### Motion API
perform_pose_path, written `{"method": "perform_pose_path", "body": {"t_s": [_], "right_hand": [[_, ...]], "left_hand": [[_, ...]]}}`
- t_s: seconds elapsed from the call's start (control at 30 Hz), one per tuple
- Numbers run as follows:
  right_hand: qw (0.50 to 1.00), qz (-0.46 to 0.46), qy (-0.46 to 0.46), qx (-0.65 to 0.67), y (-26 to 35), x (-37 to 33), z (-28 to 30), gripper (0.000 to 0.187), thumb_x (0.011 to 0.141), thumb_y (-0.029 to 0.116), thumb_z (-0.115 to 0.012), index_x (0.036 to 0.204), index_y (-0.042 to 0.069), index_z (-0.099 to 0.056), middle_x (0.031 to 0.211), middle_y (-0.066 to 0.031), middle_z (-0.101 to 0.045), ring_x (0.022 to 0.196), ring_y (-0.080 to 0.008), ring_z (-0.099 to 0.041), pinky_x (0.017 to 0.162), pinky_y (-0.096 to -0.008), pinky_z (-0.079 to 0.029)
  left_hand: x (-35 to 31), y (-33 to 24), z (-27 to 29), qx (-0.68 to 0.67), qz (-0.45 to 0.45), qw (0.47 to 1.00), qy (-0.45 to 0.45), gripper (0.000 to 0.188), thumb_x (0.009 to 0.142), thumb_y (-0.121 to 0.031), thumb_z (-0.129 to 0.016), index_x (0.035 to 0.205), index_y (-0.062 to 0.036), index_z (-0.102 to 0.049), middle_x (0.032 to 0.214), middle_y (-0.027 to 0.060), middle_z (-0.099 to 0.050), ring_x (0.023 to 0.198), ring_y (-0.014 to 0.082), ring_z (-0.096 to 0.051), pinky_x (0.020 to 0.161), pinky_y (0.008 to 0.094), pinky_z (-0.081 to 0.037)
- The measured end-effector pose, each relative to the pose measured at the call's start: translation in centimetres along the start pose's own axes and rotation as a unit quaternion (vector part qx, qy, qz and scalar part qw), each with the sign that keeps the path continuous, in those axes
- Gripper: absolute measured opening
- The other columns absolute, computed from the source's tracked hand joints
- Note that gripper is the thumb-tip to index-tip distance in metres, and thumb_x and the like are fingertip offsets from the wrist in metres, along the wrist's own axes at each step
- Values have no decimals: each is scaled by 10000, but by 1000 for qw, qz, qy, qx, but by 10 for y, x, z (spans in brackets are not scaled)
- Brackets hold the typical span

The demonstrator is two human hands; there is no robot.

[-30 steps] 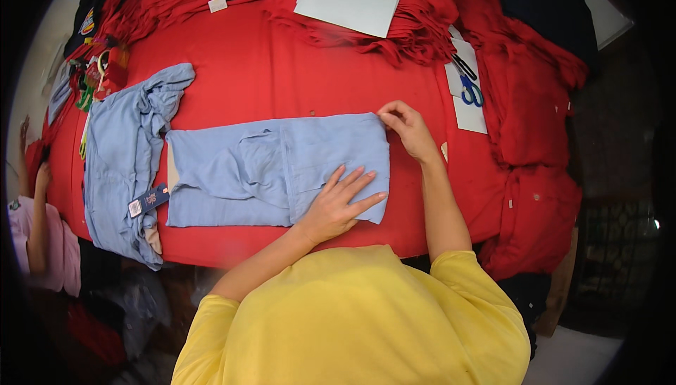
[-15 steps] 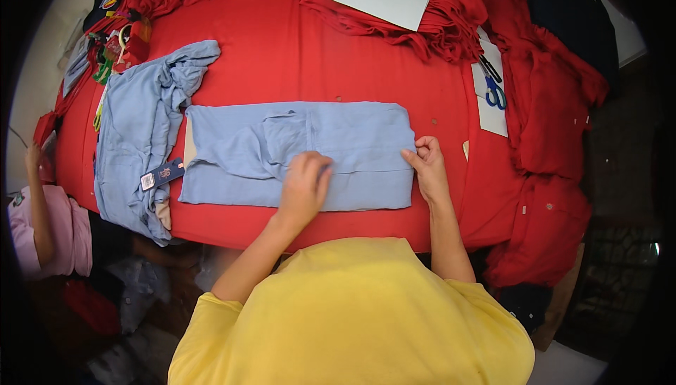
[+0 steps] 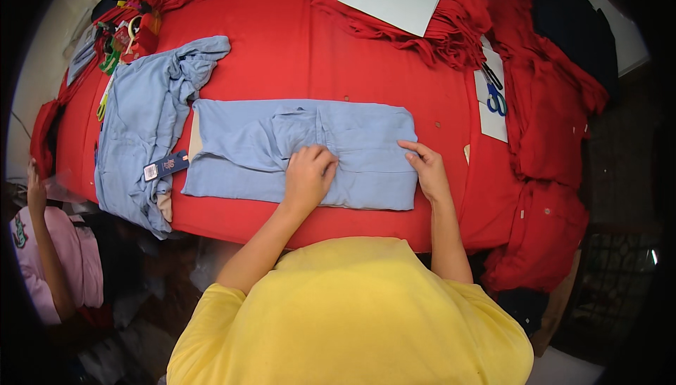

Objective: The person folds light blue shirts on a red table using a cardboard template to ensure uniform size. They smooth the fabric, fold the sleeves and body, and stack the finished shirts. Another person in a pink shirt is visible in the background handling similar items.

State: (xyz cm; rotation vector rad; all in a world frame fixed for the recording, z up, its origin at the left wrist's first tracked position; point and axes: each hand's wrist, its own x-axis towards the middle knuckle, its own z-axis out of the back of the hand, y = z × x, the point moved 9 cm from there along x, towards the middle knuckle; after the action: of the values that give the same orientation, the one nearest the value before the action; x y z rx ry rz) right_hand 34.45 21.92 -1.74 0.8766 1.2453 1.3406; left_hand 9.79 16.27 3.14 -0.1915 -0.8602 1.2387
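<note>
A pale blue garment [image 3: 362, 138], folded into a long, flat rectangle, lies sideways on a table covered in red cloth [image 3: 282, 61], just in front of a person in a yellow shirt [image 3: 352, 314]. Its fabric looks thin and soft. The left half is rumpled, with loose creases gathering toward the middle, where a seam or fold runs up to the far edge. The right half is flatter and smoother, crossed by a faint line running lengthwise to the right end. The near and far edges are fairly straight. A narrow beige strip [image 3: 196, 135] shows along the left end.

The left hand [image 3: 310, 174] is over the middle of the garment, fingers bent and pressed close together, with the thumb near their tips; whether they pinch a fold, I cannot tell. The right hand [image 3: 429, 170] is at the right end, index finger reaching over the edge and thumb slightly apart below it; the other fingers are curled.

To the left lies a second blue garment [image 3: 144, 128], loosely crumpled, with a dark blue tag [image 3: 169, 165] between the two. Blue-handled scissors [image 3: 496, 100] rest on white paper [image 3: 493, 123] at the right.
</note>
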Motion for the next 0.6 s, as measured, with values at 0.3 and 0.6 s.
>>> {"method": "perform_pose_path", "body": {"t_s": [0.3,0.6], "right_hand": [[999,1,-19,33,0,-1,0,391,870,-4,-546,1256,33,-595,1282,-91,-593,1200,-178,-517,1029,-296,-378],[998,-10,20,64,11,-1,-7,444,846,-23,-617,1285,18,-563,1199,-99,-576,1093,-140,-525,941,-248,-427]], "left_hand": [[-32,66,54,-361,264,894,29,166,896,-152,-633,844,5,-615,758,16,-603,712,110,-555,655,260,-444],[-39,3,89,-124,155,976,94,136,844,-71,-646,965,-13,-670,899,117,-605,809,294,-607,694,335,-497]]}}
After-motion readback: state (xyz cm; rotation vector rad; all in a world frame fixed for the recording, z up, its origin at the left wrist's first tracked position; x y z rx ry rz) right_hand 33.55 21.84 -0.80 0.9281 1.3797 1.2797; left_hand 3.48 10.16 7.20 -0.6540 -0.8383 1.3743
